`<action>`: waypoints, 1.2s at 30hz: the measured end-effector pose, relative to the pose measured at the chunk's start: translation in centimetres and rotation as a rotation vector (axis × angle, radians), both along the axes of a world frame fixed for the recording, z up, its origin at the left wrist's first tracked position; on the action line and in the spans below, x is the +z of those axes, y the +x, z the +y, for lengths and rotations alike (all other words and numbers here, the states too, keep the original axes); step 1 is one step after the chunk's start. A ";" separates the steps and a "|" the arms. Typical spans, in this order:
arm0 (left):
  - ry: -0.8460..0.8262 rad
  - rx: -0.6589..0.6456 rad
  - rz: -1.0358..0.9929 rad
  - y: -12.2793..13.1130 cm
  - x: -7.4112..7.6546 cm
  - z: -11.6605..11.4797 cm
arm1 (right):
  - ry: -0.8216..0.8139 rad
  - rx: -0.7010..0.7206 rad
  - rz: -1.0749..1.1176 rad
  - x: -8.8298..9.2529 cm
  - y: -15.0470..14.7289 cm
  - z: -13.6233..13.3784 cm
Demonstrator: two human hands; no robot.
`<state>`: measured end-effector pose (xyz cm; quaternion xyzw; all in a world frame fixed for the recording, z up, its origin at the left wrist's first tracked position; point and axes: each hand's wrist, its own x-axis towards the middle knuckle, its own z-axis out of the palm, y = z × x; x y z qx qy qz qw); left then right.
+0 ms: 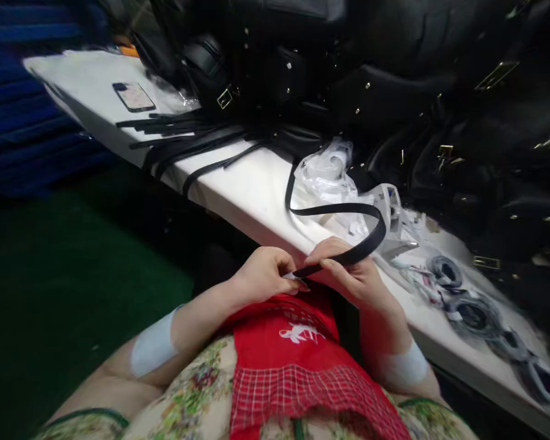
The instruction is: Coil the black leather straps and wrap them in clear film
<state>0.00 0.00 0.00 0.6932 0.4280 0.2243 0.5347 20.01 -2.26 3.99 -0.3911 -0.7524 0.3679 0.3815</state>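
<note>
Just off the near edge of the white table (256, 177), the black strap (374, 237) is pinched by thumb and fingers of the right hand (355, 278), apparently to steady its end, where a pale scrap (289, 276) is clamped by the left hand (270, 269), slack being looped over that edge.

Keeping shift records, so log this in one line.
right hand: holding black strap; left hand: at its end; phone: on white table
</note>
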 end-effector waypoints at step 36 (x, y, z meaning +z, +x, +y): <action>0.094 0.095 -0.058 1.7 -3.5 1.0 | -0.454 -0.406 0.550 -5.8 -1.6 2.1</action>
